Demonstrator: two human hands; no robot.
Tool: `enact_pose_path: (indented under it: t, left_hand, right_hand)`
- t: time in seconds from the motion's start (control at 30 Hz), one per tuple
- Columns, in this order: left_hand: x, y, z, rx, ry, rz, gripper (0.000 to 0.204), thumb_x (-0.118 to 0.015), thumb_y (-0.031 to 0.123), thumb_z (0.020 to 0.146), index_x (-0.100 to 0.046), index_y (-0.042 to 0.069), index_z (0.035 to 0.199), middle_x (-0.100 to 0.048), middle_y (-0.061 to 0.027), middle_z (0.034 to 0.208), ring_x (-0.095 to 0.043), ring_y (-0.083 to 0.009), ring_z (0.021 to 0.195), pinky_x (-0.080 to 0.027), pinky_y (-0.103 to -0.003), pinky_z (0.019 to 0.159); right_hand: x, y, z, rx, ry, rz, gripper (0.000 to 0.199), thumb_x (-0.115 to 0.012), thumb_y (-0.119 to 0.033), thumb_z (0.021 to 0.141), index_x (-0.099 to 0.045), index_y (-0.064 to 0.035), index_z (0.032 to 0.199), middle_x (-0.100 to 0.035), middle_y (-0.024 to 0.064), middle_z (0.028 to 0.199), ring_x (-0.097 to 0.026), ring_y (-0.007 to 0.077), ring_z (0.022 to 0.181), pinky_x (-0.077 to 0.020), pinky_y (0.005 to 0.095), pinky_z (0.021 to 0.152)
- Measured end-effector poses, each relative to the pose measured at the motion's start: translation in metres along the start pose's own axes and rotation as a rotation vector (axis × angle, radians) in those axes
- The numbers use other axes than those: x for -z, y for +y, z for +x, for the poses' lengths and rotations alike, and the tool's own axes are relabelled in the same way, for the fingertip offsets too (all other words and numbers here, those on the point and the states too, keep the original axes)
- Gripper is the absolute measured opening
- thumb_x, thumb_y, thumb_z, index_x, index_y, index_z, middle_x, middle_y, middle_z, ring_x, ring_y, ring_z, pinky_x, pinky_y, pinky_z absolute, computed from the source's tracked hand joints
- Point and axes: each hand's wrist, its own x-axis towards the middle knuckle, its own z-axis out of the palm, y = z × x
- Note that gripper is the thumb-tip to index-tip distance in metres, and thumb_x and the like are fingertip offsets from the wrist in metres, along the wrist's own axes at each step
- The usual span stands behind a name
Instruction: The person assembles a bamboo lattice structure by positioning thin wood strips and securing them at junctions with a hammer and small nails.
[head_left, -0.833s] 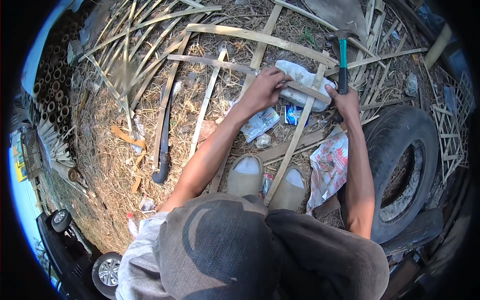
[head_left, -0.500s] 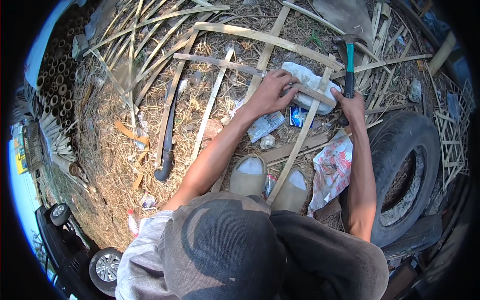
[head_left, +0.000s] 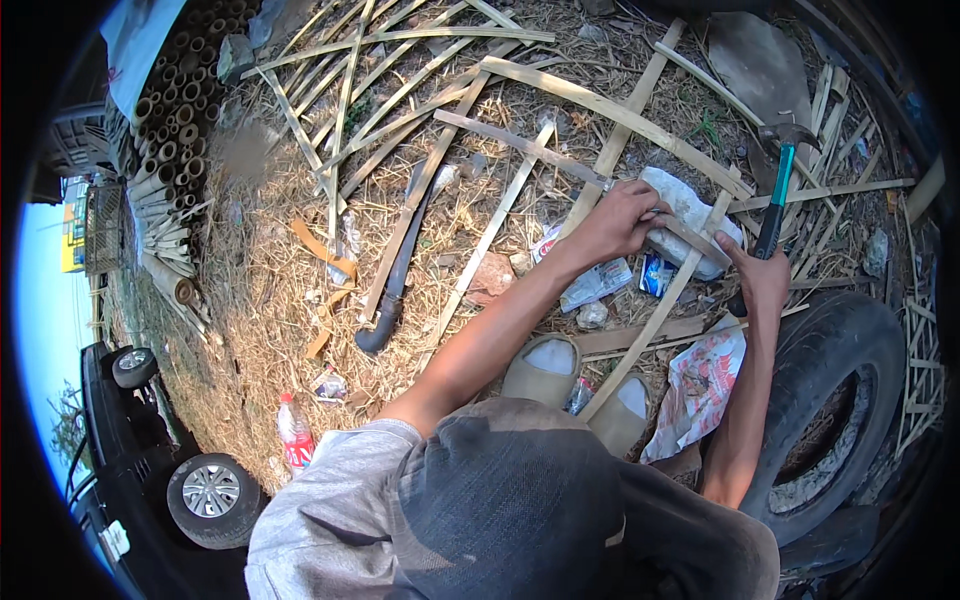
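My right hand [head_left: 760,275] is closed round the teal and black handle of a claw hammer [head_left: 776,200], its head pointing away from me. Its thumb rests at the end of a thin bamboo slat [head_left: 690,237]. Farther left, the fingers of my left hand [head_left: 622,218] are pinched together above this slat; a small dark thing shows at their tips, too small to name. Beneath, the slat crosses a long bamboo strip [head_left: 655,318] over a whitish stone block [head_left: 665,190]. A curved bamboo slat [head_left: 600,105] lies beyond the hands, part of a lattice.
A sheathed long blade [head_left: 400,270] lies on the straw to the left. An old tyre [head_left: 850,370] stands at the right, near a torn printed bag [head_left: 695,390]. A plastic bottle [head_left: 294,432], stacked bamboo poles [head_left: 180,130] and a dark vehicle [head_left: 130,440] are leftward.
The whole view has shifted, so the scene sits farther right and slightly lower. Both hands stay at the slat crossing, and the hammer remains in my right hand.
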Motion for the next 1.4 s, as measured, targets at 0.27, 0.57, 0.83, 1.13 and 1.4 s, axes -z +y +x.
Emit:
enact_pose_path:
  t: [0.27,0.57,0.83,1.13,1.4]
  left_hand:
    - [-0.003,-0.009,-0.003,-0.022,0.013,0.021,0.017,-0.072,0.009,0.089,-0.072,0.006,0.106,-0.066,-0.0129,0.09,-0.064,-0.0359,0.093,-0.049,-0.047,0.083]
    - [0.0,0.0,0.003,0.029,-0.028,0.01,0.015,-0.072,0.008,0.088,-0.071,0.005,0.103,-0.065,-0.0122,0.091,-0.063,-0.0343,0.093,-0.047,-0.044,0.085]
    - [0.002,0.024,0.011,0.187,-0.05,-0.103,0.052,-0.032,0.034,0.108,-0.075,0.006,0.11,-0.064,-0.0167,0.1,-0.054,-0.0337,0.11,-0.036,-0.046,0.103]
    - [-0.019,0.037,0.027,0.375,-0.113,-0.461,0.018,-0.061,0.014,0.102,-0.074,0.009,0.113,-0.066,-0.0121,0.099,-0.06,-0.0241,0.099,-0.047,-0.037,0.09]
    - [-0.033,0.036,0.029,0.358,-0.129,-0.616,0.014,-0.057,0.007,0.103,-0.059,-0.003,0.113,-0.078,-0.0127,0.104,-0.073,-0.0188,0.103,-0.056,-0.033,0.092]
  right_hand:
    - [-0.016,-0.007,-0.017,0.072,0.042,-0.2,0.078,-0.097,-0.055,0.061,-0.07,0.0092,0.095,-0.074,0.0256,0.09,-0.074,0.0396,0.088,-0.0566,0.0468,0.083]
    - [-0.013,-0.006,-0.011,0.071,0.052,-0.194,0.07,-0.098,-0.054,0.061,-0.068,0.0047,0.084,-0.072,0.0183,0.082,-0.07,0.0319,0.075,-0.0551,0.0448,0.076]
    - [-0.014,-0.013,-0.01,0.057,-0.05,-0.196,0.07,-0.098,-0.055,0.061,-0.068,0.0037,0.084,-0.073,0.0183,0.083,-0.071,0.0313,0.076,-0.0559,0.0439,0.076]
    - [-0.013,-0.001,-0.001,0.048,-0.058,-0.175,0.08,-0.098,-0.054,0.059,-0.072,0.0129,0.094,-0.074,0.0292,0.089,-0.076,0.0386,0.086,-0.0579,0.0454,0.08]
    - [-0.014,-0.001,-0.002,0.098,-0.052,-0.14,0.079,-0.097,-0.054,0.059,-0.074,0.0087,0.1,-0.075,0.0276,0.094,-0.076,0.0383,0.09,-0.0585,0.0447,0.082]
